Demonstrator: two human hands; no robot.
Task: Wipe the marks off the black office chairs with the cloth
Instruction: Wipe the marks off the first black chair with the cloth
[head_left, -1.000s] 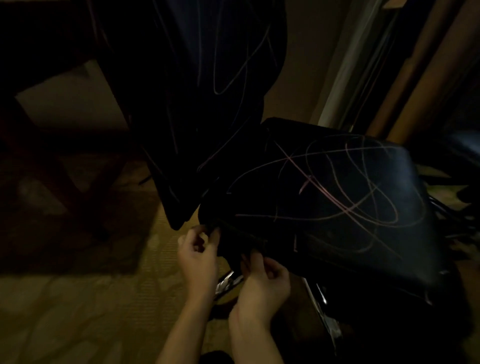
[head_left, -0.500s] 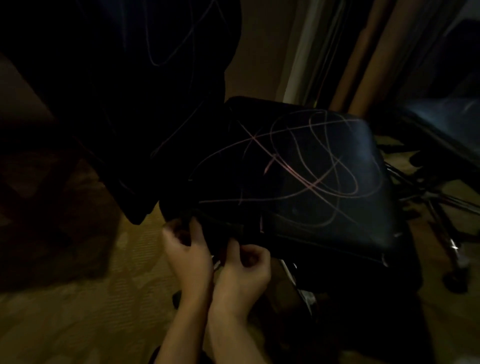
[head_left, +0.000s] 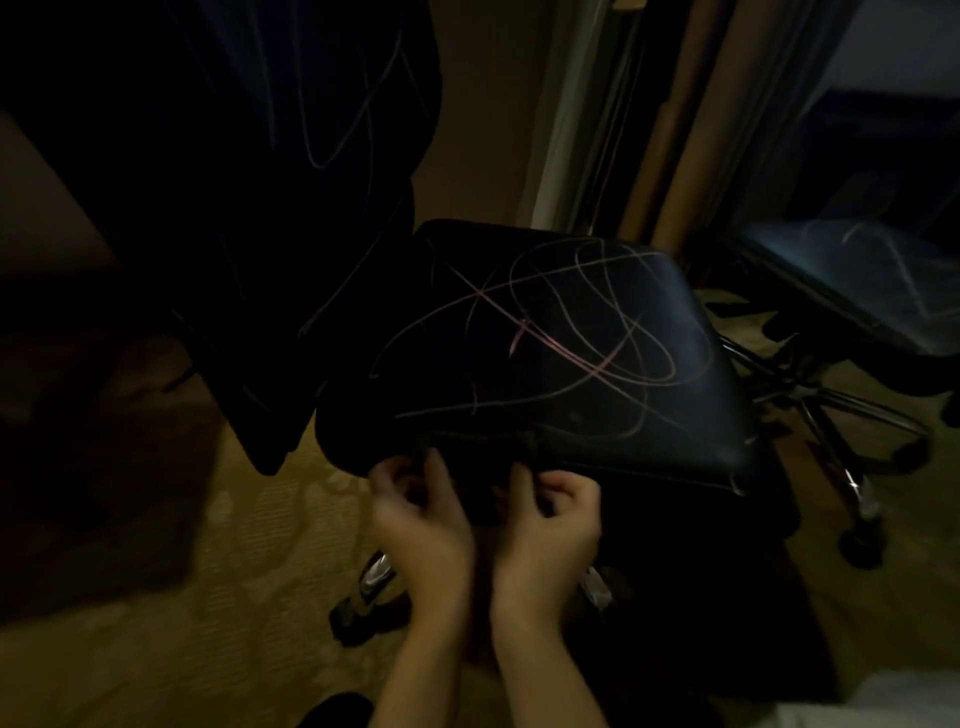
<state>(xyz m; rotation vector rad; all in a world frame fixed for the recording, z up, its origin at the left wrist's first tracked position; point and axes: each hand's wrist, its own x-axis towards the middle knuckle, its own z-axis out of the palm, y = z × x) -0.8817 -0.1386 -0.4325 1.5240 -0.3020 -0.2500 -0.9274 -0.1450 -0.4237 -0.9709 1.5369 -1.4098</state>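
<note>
Both hands work a dark cloth (head_left: 485, 499) at the seat's near edge: the left hand (head_left: 415, 512) and the right hand (head_left: 553, 512) each pinch it with curled fingers, seemingly readying it, so wiping looks not yet begun. Just beyond them the black seat (head_left: 561, 353) carries pink scribbles (head_left: 561, 338); next, press the cloth onto these. Farther left rises the marked backrest (head_left: 291, 156); a second chair (head_left: 852, 291) stands far right.

Left hand (head_left: 415, 519) and right hand (head_left: 550, 519) shifted from lower centre-left toward frame centre, stayed gripping dark cloth (head_left: 483, 488) at seat (head_left: 571, 343) front edge. Second chair (head_left: 852, 291) entered right side.
</note>
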